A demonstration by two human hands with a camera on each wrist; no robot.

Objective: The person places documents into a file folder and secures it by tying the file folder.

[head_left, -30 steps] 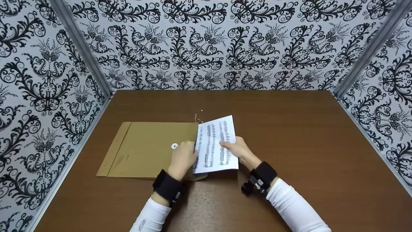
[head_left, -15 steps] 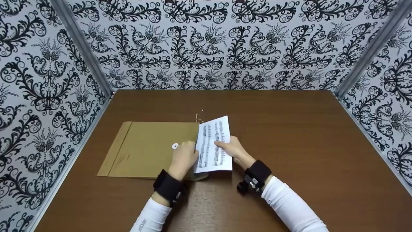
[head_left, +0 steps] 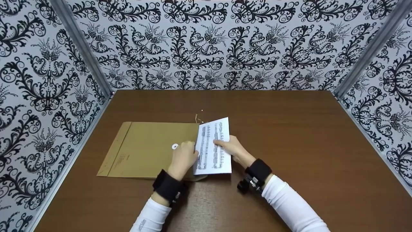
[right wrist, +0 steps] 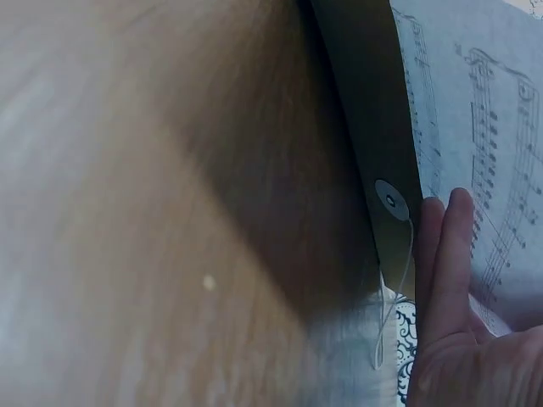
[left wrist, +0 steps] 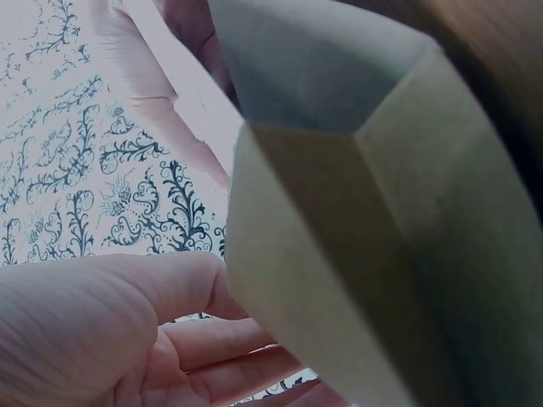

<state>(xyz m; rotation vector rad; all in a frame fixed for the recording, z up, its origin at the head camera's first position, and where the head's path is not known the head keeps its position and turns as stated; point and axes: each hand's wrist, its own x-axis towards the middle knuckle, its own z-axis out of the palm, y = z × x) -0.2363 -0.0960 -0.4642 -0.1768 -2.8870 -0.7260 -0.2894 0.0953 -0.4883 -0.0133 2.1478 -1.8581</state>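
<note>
From the head view we see a brown envelope (head_left: 149, 149) lying flat at centre-left of the wooden table (head_left: 305, 145), with a sheet of music (head_left: 214, 146) at its right, open end. Our left hand (head_left: 184, 158) sits at that mouth, fingers curled on the envelope's edge; our right hand (head_left: 232, 148) pinches the sheet, thumb on top.

The left wrist view adds what the head view hides: the envelope's flap (left wrist: 365, 212) is lifted and folded, with the left hand's fingers (left wrist: 127, 322) curled beneath it, holding it open. The right wrist view shows the string-tie disc (right wrist: 391, 200) on the flap and the fingers (right wrist: 445, 254) lying along the printed staves, against the sheet (right wrist: 484, 127).

The sheet's far edge points to the frame's top, its near edge overhangs the envelope's lower rim. Bare table stretches wide to the right and above; the patterned wall (head_left: 42, 96) stands close beyond the envelope's left end.
</note>
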